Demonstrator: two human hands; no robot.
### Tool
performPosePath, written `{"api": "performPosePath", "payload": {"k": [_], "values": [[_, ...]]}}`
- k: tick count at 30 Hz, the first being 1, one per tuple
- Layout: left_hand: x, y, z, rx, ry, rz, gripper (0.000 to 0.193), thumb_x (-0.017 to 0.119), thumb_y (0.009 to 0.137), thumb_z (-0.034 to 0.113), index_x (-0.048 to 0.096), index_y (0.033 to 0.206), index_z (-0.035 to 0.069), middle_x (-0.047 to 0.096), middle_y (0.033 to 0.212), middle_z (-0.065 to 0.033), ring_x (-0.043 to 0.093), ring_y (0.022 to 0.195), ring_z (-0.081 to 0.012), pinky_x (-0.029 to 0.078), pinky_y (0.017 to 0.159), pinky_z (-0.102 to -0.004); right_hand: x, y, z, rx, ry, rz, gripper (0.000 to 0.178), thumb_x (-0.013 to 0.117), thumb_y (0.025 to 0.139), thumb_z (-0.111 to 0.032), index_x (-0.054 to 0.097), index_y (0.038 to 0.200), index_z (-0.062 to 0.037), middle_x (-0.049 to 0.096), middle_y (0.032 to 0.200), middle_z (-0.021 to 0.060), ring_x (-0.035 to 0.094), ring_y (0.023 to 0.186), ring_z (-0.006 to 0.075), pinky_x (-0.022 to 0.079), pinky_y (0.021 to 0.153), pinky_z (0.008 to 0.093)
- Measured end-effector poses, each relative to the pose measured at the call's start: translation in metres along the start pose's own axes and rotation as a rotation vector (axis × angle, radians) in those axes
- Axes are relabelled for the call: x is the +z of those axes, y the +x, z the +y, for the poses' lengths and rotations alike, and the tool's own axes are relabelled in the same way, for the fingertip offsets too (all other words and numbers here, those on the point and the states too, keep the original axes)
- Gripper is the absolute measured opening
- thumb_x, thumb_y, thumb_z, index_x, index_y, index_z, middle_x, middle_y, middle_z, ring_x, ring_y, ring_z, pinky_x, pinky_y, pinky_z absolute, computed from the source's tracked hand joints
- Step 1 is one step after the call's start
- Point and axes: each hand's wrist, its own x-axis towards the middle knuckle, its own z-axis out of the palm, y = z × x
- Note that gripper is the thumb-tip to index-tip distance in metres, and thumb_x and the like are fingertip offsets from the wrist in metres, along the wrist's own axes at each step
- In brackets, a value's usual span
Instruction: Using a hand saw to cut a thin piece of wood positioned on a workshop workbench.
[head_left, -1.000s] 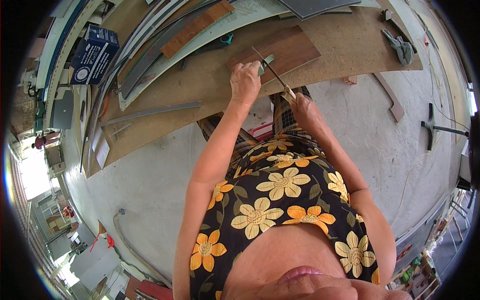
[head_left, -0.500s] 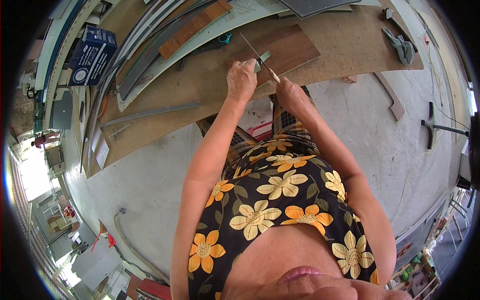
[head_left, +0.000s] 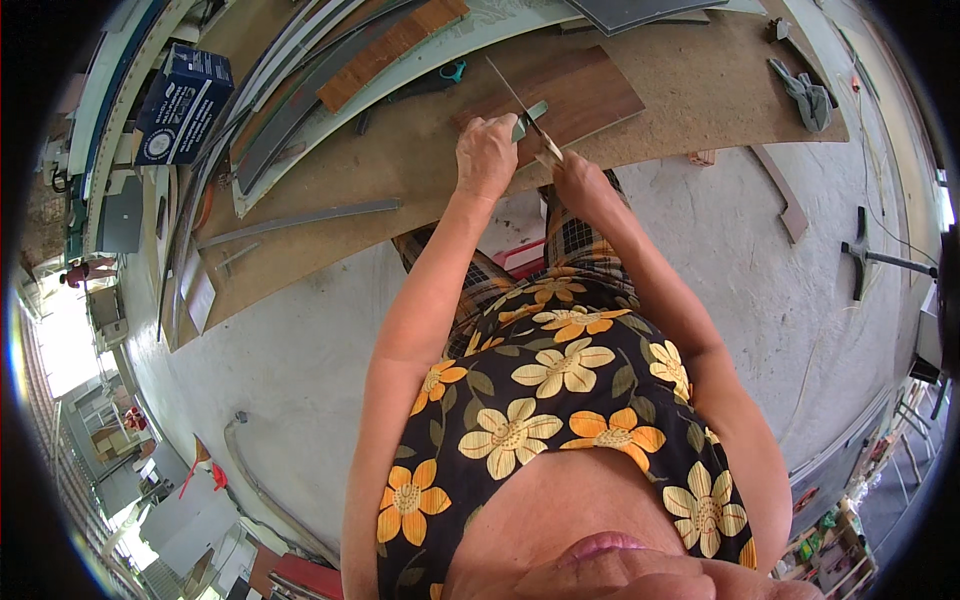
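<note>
Near the table's front edge, my left hand is closed round a short grey-green strip, whose far end sticks out past the fingers. My right hand grips the pale handle of a long, thin-bladed tool. Its blade crosses the strip and points away to the left; whether it is a saw or a file I cannot tell. Beneath both hands lies a brown wood-grain board, flat on the brown worktable.
Long strips and a wood-coloured plank lie at the back left, beside a blue box. Teal-handled scissors rest behind my left hand. At the far right are a hammer and a grey glove.
The thin-bladed tool has slid slightly away from me across the strip. Both hands keep their grips, and the view has shifted a little.
</note>
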Motion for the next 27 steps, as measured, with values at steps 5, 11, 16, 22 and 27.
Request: {"api": "performPosePath", "payload": {"k": [5, 11, 16, 22, 27], "values": [[-0.001, 0.000, 0.003, -0.024, -0.002, -0.031, 0.014, 0.066, 0.077, 0.009, 0.065, 0.091, 0.006, 0.066, 0.083, -0.0137, 0.062, 0.081, -0.0347, 0.051, 0.074, -0.0440, 0.010, 0.009, 0.005, -0.018, -0.029, 0.024, 0.024, 0.046, 0.091, -0.020, 0.053, 0.096, 0.0021, 0.063, 0.087, 0.0314, 0.060, 0.087, 0.0478, 0.047, 0.075, 0.0531], [-0.004, 0.003, 0.003, -0.034, 0.008, -0.023, 0.014, 0.067, 0.074, 0.007, 0.067, 0.088, 0.006, 0.067, 0.080, -0.0125, 0.064, 0.081, -0.0325, 0.051, 0.076, -0.0406, -0.014, -0.070, 0.019, 0.060, 0.013, -0.047, 0.025, 0.046, 0.093, -0.023, 0.052, 0.095, 0.0014, 0.061, 0.085, 0.0310, 0.059, 0.086, 0.0485, 0.046, 0.072, 0.0533], [-0.014, 0.012, -0.016, -0.101, -0.151, -0.137, 0.028, 0.073, 0.074, 0.019, 0.069, 0.099, 0.005, 0.067, 0.087, -0.0171, 0.064, 0.089, -0.0344, 0.051, 0.081, -0.0400, -0.041, -0.068, 0.010, 0.014, 0.128, 0.034, 0.026, 0.048, 0.094, -0.024, 0.052, 0.092, 0.0024, 0.057, 0.075, 0.0272, 0.056, 0.074, 0.0432, 0.044, 0.066, 0.0478], [-0.029, 0.021, -0.023, -0.238, -0.191, -0.325, 0.053, 0.076, 0.072, 0.027, 0.060, 0.119, 0.007, 0.062, 0.112, -0.0201, 0.061, 0.104, -0.0342, 0.047, 0.091, -0.0415, -0.025, -0.060, 0.020, -0.023, 0.116, 0.036, 0.028, 0.047, 0.093, -0.023, 0.052, 0.096, 0.0036, 0.060, 0.080, 0.0299, 0.058, 0.082, 0.0497, 0.045, 0.068, 0.0518], [-0.024, 0.007, -0.018, -0.244, -0.119, -0.224, 0.072, 0.079, 0.070, 0.030, 0.049, 0.131, 0.007, 0.057, 0.118, -0.0173, 0.055, 0.110, -0.0356, 0.046, 0.095, -0.0425, -0.015, -0.056, 0.021, -0.039, 0.109, 0.001, 0.027, 0.046, 0.093, -0.022, 0.053, 0.097, 0.0038, 0.060, 0.081, 0.0316, 0.058, 0.082, 0.0500, 0.045, 0.069, 0.0519]]}}
